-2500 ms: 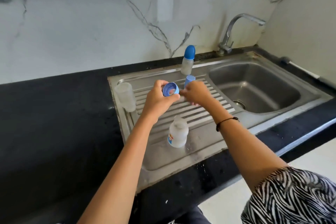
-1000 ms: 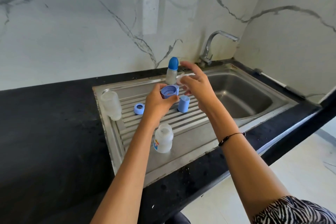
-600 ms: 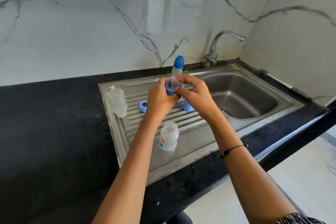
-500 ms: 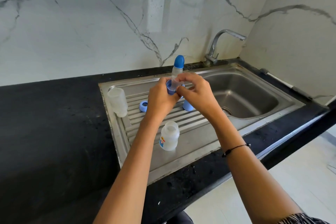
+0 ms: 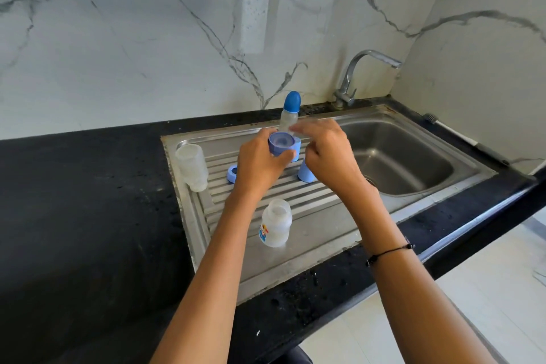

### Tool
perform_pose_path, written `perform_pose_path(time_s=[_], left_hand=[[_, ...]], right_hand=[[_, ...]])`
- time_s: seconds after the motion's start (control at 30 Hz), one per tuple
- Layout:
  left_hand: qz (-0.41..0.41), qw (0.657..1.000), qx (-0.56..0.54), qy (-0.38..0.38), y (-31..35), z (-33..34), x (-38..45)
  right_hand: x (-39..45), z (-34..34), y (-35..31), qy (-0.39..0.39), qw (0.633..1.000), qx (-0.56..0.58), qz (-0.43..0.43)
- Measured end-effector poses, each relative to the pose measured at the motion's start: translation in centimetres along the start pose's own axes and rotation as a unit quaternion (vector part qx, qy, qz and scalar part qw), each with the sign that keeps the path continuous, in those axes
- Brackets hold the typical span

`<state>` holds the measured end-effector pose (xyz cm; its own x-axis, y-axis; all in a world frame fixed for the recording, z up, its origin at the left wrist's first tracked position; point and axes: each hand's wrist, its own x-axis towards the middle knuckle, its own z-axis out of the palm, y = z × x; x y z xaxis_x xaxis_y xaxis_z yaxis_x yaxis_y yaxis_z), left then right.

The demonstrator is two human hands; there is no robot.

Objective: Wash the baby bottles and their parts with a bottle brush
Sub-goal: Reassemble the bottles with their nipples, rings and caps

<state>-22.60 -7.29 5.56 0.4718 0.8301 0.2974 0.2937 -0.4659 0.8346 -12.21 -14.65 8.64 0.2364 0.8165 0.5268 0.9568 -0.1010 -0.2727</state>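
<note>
Reaching in from six o'clock, both forearms cross the black surface [image 5: 88, 216], and the right wrist wears a thin dark bracelet [image 5: 390, 251]. Nearest on the steel drainboard [image 5: 310, 233], an open clear baby bottle [image 5: 275, 223] with a printed label stands upright, just below centre. Moving up the ribbed grooves, the left hand [image 5: 260, 165] has its fingers and thumb curled round a blue screw collar [image 5: 280, 143], open side up toward the camera, lifted off the board at centre. The right hand [image 5: 328, 156] sits close at three o'clock of that collar, fingers loosely bent and motion-blurred at the tips; I cannot tell whether it has anything pinched between them. Under the right palm a blue cap [image 5: 305, 171] stands on the ribs, and another blue piece [image 5: 296, 148] peeks out right behind the held collar. At nine o'clock of the left hand a small blue ring [image 5: 232, 173] lies flat on the grooves, and farther out that way a second clear bottle [image 5: 192, 167] stands tilted at the drainboard's edge. Beyond the hands, at twelve o'clock, a slim bottle with a dark blue cap [image 5: 290, 112] stands upright by the sink rim. The sink basin [image 5: 399, 156] lies out at two o'clock, the tap [image 5: 363, 74] behind it against the marble wall [image 5: 147, 38].
</note>
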Motion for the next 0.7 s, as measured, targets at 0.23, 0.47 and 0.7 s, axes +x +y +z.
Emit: perform_pose_path(time_s=[0.23, 0.47, 0.7], left_hand=[[-0.029, 0.994, -0.108, -0.009, 0.9, 0.0, 0.0], [-0.149, 0.892, -0.426, -0.004, 0.7, -0.1, 0.1], [-0.224, 0.76, -0.608, 0.047, 1.7, 0.9, 0.4]], right_hand=[[-0.4, 1.4, -0.3, -0.119, 0.965, 0.176, 0.151], [-1.3, 3.7, -1.4, 0.041, 0.979, 0.183, 0.082], [-1.5, 4.0, -1.9, 0.147, 0.987, 0.072, 0.008]])
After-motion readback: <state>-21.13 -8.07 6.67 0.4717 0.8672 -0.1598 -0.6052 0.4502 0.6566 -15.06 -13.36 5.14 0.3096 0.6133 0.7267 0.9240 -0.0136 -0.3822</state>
